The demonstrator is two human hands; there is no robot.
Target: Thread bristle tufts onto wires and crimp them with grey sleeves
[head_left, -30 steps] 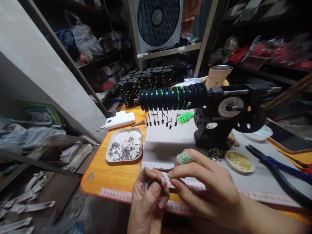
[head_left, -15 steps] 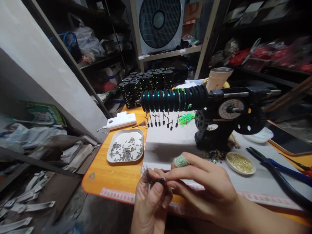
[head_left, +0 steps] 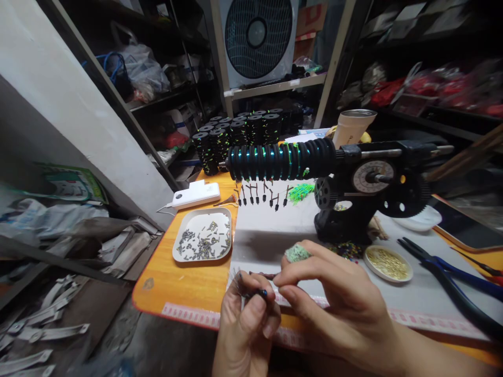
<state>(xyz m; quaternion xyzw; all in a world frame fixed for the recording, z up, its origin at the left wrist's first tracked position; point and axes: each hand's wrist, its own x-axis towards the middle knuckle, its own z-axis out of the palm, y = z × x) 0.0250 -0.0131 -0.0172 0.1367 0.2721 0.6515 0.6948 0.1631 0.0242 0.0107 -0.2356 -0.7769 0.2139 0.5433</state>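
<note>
My left hand point(head_left: 247, 319) is closed, its thumb and fingers pinching a small dark piece with a shiny bluish end point(head_left: 262, 294). Thin, stiff wire-like strands point(head_left: 236, 277) stick out past its fingers on the left. Just to the right is my right hand point(head_left: 334, 298), its thumb and index fingertips close together in a pinch. What they hold, if anything, is too small to make out. Green wrap point(head_left: 297, 253) covers part of one right finger. Behind the fingertips, a thin brown piece point(head_left: 267, 275) is partly hidden.
A black winding machine point(head_left: 349, 199) carries a ribbed spool point(head_left: 281, 158), with small dark pieces point(head_left: 257, 199) hanging below. At left stands a white tray point(head_left: 176, 246) of tiny tubes. To the right are a dish of gold beads point(head_left: 388, 263) and blue-handled pliers point(head_left: 440, 277).
My right fingertips have drawn slightly away to the right from the dark piece, showing its bluish end. My left hand keeps its pinch and has barely moved.
</note>
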